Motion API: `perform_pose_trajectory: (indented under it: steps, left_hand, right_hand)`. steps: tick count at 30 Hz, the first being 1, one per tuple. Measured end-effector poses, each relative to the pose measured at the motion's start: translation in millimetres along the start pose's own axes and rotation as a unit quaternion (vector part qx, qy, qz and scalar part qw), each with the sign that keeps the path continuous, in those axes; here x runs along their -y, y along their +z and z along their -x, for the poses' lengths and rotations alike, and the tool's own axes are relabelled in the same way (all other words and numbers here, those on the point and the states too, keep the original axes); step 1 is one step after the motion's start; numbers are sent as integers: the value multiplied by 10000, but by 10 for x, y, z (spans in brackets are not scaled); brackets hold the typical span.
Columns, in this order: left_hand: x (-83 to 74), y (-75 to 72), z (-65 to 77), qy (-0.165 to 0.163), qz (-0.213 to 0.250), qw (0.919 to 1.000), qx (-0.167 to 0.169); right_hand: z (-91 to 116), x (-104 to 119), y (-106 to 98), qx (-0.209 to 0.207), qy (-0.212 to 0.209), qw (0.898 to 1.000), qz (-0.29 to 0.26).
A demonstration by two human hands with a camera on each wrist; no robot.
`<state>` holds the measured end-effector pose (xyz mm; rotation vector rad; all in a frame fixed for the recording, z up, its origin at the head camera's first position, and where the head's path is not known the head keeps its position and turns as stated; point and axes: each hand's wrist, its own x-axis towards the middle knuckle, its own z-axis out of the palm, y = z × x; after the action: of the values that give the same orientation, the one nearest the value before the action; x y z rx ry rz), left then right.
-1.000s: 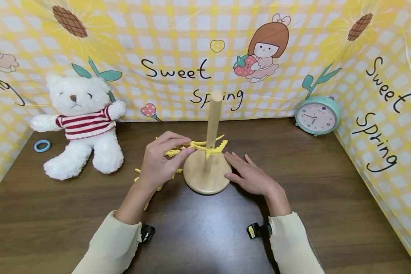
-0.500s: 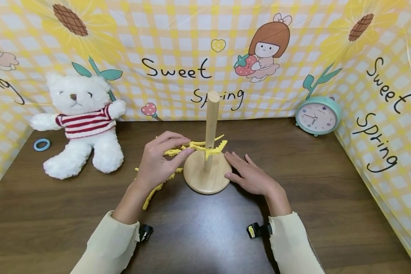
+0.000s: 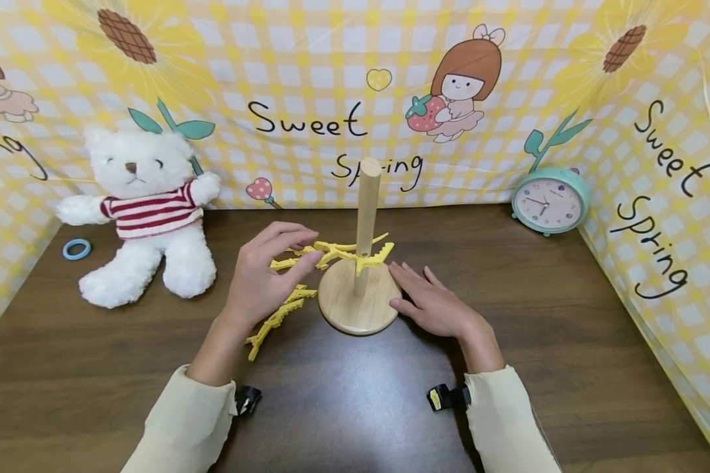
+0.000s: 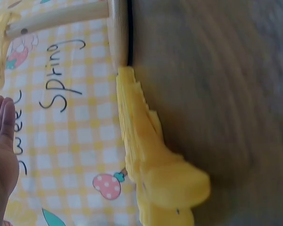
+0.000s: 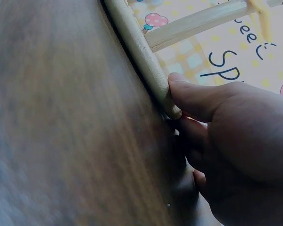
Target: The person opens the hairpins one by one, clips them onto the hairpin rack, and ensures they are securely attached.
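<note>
Head view: left grip [image 3: 263, 270] parted, bare; right grip [image 3: 436, 307] flat against stand [image 3: 342, 307]; yellow piece [image 3: 369, 261] looks light, stiff: best pinched mid-length.

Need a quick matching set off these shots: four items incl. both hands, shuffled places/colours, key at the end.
Column 1
1. Right hand
2. Alarm clock
3. Left hand
4. Small ring

Column 2
A. Blue, lying on the table near the white teddy bear
B. Thumb and fingers apart, near the yellow piece at the upright post
C. Touching the rim of the round wooden base
D. Mint-green casing, standing by the patterned backdrop

Pairs: 1-C, 2-D, 3-B, 4-A
</note>
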<state>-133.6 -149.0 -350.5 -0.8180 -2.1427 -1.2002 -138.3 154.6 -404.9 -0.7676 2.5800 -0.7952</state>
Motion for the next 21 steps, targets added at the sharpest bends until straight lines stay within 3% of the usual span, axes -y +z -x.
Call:
perform_pose_trajectory:
  steps: [7,13,21]
  left_hand:
    - [52,-118,9,-239,-53,9992,-315]
    - [130,-188,26,-450,-214,9985,-239]
    - [235,-354,117,-1442,-590,9875,247]
  right_hand:
    - [3,0,-5,27,4,10000,6]
    - [16,-12,-4,21,20,10000,-10]
    - [14,-12,2,-13,-42,10000,-69]
